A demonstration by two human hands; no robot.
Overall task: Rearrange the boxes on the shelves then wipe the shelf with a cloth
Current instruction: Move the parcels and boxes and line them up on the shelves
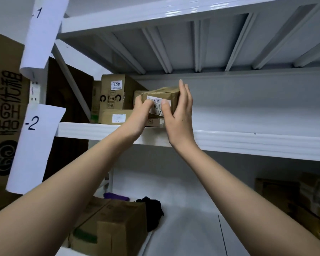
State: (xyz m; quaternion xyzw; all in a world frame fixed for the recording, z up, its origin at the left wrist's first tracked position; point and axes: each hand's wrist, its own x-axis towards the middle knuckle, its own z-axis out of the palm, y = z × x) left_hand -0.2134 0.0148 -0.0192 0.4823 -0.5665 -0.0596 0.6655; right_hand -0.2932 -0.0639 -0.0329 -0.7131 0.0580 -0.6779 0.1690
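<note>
1. Small brown cardboard parcel with white label (160,100) sits atop a flat box on the white metal shelf (248,140), at 12 o'clock from both hands.
2. Left hand (139,115) grips its left end; right hand (179,115) clasps the right end, thumb on the label.
3. Long axis runs 9-to-3; hands equally near.

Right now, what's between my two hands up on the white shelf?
In the head view, a small brown cardboard parcel with a white label, held between the left hand and right hand, above a flat box.

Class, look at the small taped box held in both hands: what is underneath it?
Under the small taped box lies a flat carton on the shelf. The left hand and right hand cover most of it, so contact cannot be confirmed.
</note>
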